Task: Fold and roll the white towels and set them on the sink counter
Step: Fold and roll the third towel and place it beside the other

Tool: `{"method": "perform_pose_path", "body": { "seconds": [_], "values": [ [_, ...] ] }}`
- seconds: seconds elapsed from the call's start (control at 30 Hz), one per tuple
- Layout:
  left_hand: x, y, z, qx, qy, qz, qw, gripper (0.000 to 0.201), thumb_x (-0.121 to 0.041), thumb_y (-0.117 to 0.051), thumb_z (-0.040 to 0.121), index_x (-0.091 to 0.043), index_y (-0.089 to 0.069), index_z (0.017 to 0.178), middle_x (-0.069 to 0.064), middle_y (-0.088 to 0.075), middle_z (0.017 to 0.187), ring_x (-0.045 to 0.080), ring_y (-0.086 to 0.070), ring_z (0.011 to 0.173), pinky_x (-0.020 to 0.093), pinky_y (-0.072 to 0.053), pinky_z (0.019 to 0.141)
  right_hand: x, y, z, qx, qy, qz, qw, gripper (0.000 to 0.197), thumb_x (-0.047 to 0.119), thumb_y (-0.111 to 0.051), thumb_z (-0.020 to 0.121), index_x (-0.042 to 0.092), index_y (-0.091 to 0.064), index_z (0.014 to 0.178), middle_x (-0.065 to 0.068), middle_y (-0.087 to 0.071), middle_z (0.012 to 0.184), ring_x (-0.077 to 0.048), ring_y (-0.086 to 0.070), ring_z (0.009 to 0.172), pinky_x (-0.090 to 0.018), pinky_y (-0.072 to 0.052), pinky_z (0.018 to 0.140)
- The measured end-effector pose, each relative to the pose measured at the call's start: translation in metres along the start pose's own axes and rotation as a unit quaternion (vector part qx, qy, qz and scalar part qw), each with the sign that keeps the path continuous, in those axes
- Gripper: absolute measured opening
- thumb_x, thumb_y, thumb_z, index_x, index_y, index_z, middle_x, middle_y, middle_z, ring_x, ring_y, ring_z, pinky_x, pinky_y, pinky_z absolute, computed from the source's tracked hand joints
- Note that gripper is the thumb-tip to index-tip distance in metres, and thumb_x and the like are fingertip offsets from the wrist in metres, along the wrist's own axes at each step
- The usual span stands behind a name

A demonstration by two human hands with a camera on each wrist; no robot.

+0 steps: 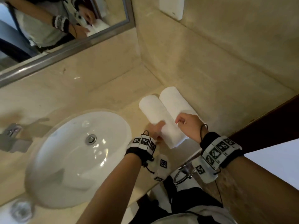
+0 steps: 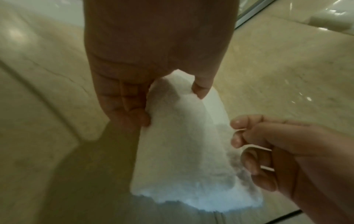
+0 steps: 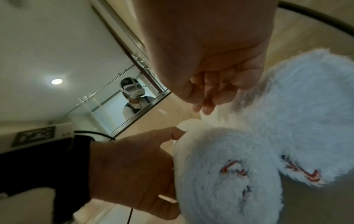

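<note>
Left hand (image 1: pixel 156 130) grips the near rolled towel (image 1: pixel 159 119) on the tabletop (image 1: pixel 113 101), fingers curled round it. Right hand (image 1: pixel 189 124) loosely curled, empty, over the second roll (image 1: pixel 174 101) touching alongside, right of the sink (image 1: pixel 77 157).

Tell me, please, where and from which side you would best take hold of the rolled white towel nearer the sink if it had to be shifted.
Probably around the middle of the nearer rolled white towel, from above, fingers and thumb spanning its round sides. It lies flat on the beige counter, tight against the second rolled white towel, so the sink side is freer. The left hand already holds its near end.
</note>
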State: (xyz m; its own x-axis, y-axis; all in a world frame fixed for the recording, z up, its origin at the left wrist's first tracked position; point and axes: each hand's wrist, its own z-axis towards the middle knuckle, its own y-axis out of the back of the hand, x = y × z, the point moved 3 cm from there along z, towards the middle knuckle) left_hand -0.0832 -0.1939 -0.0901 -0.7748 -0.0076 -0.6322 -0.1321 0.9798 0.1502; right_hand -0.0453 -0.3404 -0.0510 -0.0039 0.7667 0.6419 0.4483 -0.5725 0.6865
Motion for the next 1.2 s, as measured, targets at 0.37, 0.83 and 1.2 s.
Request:
{"method": "perform_pose_path", "body": {
  "seconds": [0.37,0.83,1.2],
  "values": [
    [0.016,0.041,-0.012,-0.066,-0.049,-0.003,0.997,0.024,-0.025,-0.043,0.095,-0.006,-0.045,0.109,0.008,-0.051,0.101,0.014,-0.050,0.062,0.025,-0.039,0.055,0.035,-0.037,-0.010,-0.022,0.069,0.075,0.995,0.018,0.009,-0.045,0.090,0.021,-0.054,0.082,-0.015,-0.065,0.075,-0.032,-0.059,0.072,-0.037,-0.048,0.068],
    [0.101,0.202,-0.090,-0.221,-0.132,-0.176,0.950,0.005,-0.015,-0.041,0.094,-0.014,-0.045,0.091,0.001,-0.056,0.090,0.013,-0.050,0.059,0.024,-0.040,0.055,0.141,-0.171,-0.056,0.020,0.150,0.087,0.985,0.017,0.012,-0.049,0.089,0.023,-0.055,0.077,-0.014,-0.062,0.066,-0.024,-0.052,0.058,-0.036,-0.047,0.060],
    [0.227,0.373,-0.186,-0.448,-0.163,-0.171,0.863,0.016,-0.006,-0.051,0.087,-0.009,-0.050,0.103,0.005,-0.052,0.097,0.023,-0.051,0.092,0.028,-0.043,0.076,0.250,-0.304,-0.107,0.135,0.218,0.034,0.966,0.011,0.017,-0.047,0.090,0.015,-0.057,0.088,-0.016,-0.065,0.075,-0.033,-0.060,0.074,-0.038,-0.049,0.070]
  ]
}}
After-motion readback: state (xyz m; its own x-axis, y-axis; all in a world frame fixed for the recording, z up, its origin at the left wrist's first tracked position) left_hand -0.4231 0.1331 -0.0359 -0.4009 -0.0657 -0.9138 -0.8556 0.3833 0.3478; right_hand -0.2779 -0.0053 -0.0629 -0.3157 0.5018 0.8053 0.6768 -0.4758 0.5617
